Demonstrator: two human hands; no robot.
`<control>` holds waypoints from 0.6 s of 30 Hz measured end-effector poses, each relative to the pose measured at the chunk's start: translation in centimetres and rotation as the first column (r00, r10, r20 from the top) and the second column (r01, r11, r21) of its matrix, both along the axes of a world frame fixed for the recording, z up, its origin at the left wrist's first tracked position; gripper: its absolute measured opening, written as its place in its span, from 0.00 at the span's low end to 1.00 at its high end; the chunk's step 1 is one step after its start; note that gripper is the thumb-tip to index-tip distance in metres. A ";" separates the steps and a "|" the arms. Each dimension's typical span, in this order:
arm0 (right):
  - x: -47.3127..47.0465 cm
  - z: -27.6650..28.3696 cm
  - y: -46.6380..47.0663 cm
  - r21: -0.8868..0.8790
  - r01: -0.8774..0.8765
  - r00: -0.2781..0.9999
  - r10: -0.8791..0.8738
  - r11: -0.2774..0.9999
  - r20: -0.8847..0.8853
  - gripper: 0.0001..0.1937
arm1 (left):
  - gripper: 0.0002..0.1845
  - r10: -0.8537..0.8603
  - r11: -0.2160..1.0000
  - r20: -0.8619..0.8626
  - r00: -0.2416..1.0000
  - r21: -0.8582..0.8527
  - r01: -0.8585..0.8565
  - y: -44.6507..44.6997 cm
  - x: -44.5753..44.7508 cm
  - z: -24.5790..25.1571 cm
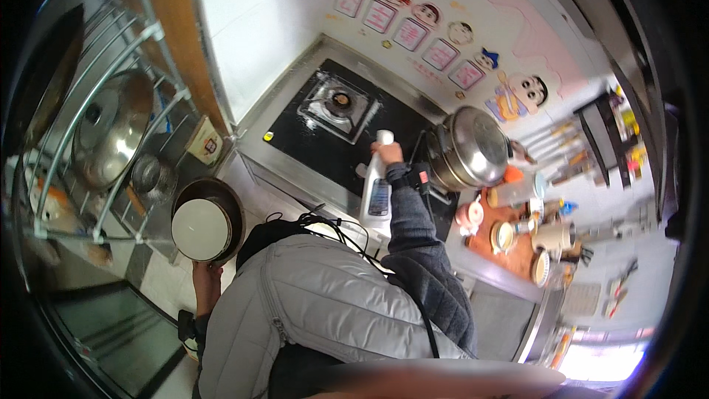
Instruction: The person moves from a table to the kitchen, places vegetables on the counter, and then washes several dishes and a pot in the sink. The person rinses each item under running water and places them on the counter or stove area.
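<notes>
My right hand point(388, 153) grips a white plastic bottle point(378, 188) near its neck, over the front edge of the black gas stove point(310, 144). A white cap tops the bottle, and a dark label bears writing. Wet streaks and pale spots show around the exposed burner point(339, 101). Low on the left, my left hand point(207, 280) holds the rim of a dark round pot point(235, 216). A white round dish or lid point(199, 230) covers much of the pot's mouth. My left fingers are partly hidden by the pot.
A lidded steel pot point(471, 147) stands on the stove just right of my right forearm. Jars and containers crowd the brown board point(487, 244) on the right counter. At left, a metal rack point(94, 116) holds a large steel lid point(113, 127) or similar cookware.
</notes>
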State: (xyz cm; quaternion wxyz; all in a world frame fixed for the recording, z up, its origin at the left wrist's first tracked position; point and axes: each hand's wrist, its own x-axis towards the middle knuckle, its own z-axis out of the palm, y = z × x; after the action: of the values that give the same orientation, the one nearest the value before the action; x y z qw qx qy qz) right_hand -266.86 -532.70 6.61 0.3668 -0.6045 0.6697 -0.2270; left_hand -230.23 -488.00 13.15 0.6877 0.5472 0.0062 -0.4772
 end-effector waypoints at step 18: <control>4.2 8.8 9.0 -0.487 0.363 0.880 -0.464 0.794 -0.101 0.19 | 0.22 -0.346 0.937 0.002 0.938 0.046 0.346 -3.0 6.7 -1.6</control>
State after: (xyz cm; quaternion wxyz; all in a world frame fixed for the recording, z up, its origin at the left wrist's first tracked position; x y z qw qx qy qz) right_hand -262.64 -523.74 15.42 0.0817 -0.5321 0.7495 -0.3854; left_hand -223.57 -490.98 11.51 0.5806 0.5576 -0.0829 -0.5875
